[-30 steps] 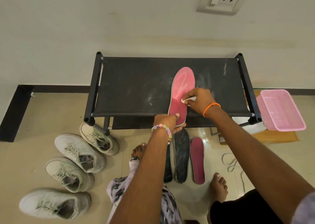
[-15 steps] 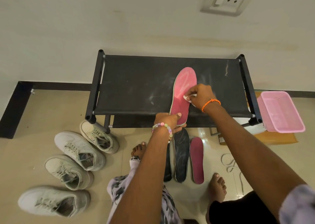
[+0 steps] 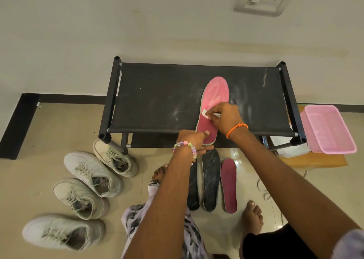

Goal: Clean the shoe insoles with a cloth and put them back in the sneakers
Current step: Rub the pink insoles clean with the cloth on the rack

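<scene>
A pink foam shoe insole [image 3: 213,103] lies lengthwise on the black fabric-topped shoe rack [image 3: 161,101], toe toward the rack's far edge and heel overhanging its near edge. The left hand [image 3: 194,140] pinches the heel, thumb on top and fingers curled beneath. The right hand [image 3: 224,117] grips a small white cloth [image 3: 206,114], fingers curled round it, pressing it on the insole's middle near its left rim. On the tiled floor [image 3: 49,125] below the rack's near edge lie 3 more insoles: 2 black insoles [image 3: 210,180] side by side and 1 dark maroon insole [image 3: 228,186] just right of them. 4 off-white lace-up sneakers [image 3: 92,172] sit on the floor off the rack's near-left corner. A pink plastic mesh basket [image 3: 331,128] stands beside the rack's right edge
</scene>
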